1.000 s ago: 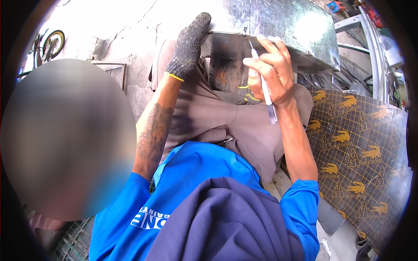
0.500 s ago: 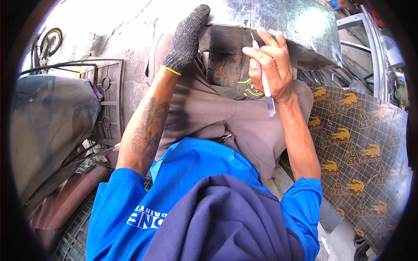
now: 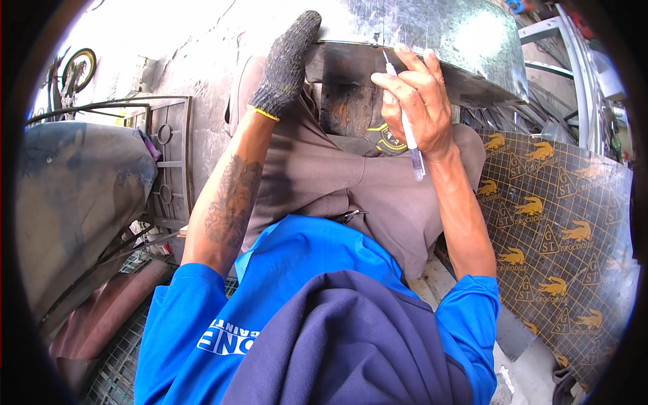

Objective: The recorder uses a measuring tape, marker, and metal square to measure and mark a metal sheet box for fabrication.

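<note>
Person seated, knees apart, bent over a shiny metal panel (image 3: 432,30) across the top of the frame, its near edge running from upper centre toward the upper right; glare whitens part of its face. Left hand (image 3: 285,71), in a dark knit glove with a yellow cuff, is at the panel's left end, upper centre; fingers lie close together, pointing up the frame. Whether they pinch the metal cannot be told, the far side being hidden. Right hand (image 3: 425,108), bare, right of centre at the panel's near edge. Thumb and bent forefinger pinch a slim white pen (image 3: 410,131); two further fingers stretch up to the panel edge, slightly parted. Pen slants, clear end low, thin dark tip up beside the edge; contact of tip with metal cannot be made out. Below the panel, a dark-stained wooden block (image 3: 344,104) and part of a shoe (image 3: 389,140) between the grey-brown trousers (image 3: 398,192). Blue shirt (image 3: 304,246) and dark cloth (image 3: 344,337) fill lower centre. Right side: a brown board (image 3: 540,233) with yellow grid lines. Left side: metal grille (image 3: 175,158), draped cloth (image 3: 81,189); a wheel (image 3: 81,69) at upper left.
</note>
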`<state>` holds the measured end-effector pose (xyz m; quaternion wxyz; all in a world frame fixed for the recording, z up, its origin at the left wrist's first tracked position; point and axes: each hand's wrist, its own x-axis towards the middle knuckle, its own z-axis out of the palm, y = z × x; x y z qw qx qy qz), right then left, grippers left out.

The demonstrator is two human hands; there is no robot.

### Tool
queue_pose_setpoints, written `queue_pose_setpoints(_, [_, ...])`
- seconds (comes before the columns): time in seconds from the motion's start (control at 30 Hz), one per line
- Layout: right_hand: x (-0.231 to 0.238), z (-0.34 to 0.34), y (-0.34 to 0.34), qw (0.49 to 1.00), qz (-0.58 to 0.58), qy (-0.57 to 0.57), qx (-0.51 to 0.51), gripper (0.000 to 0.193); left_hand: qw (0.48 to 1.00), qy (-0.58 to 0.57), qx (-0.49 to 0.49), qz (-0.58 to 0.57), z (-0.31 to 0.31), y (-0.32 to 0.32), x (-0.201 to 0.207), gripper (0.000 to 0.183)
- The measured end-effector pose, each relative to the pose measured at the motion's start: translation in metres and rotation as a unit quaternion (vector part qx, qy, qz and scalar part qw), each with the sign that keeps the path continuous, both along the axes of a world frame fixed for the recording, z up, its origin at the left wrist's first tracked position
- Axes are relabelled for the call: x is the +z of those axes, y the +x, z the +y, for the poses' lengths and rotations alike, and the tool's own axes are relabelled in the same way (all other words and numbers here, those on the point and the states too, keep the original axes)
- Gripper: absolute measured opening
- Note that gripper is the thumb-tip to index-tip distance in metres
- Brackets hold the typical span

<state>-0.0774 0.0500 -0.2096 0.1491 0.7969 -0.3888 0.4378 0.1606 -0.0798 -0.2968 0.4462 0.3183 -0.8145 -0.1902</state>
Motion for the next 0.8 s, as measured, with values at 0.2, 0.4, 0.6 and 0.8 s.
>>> queue_pose_setpoints(0.2, [-0.0006,0.0000,0.0001,1.000,-0.006,0.004,0.000,0.038,0.996,0.068,-0.018,0.045,0.0025,-0.0022,0.0028,0.064])
queue_pose_setpoints(0.4, [-0.0004,0.0001,-0.0001,1.000,0.000,0.010,0.000,0.036,0.999,0.023,-0.010,0.029,0.0019,0.0000,0.0015,0.066])
queue_pose_setpoints(0.6, [-0.0009,0.0006,-0.0004,1.000,-0.007,0.007,-0.001,0.036,0.998,0.054,-0.011,0.040,0.0039,-0.0018,0.0007,0.059])
queue_pose_setpoints(0.8, [-0.0019,-0.0002,-0.0007,1.000,-0.005,0.006,0.007,0.036,0.996,0.064,-0.013,0.053,0.0085,-0.0011,0.0058,0.054])
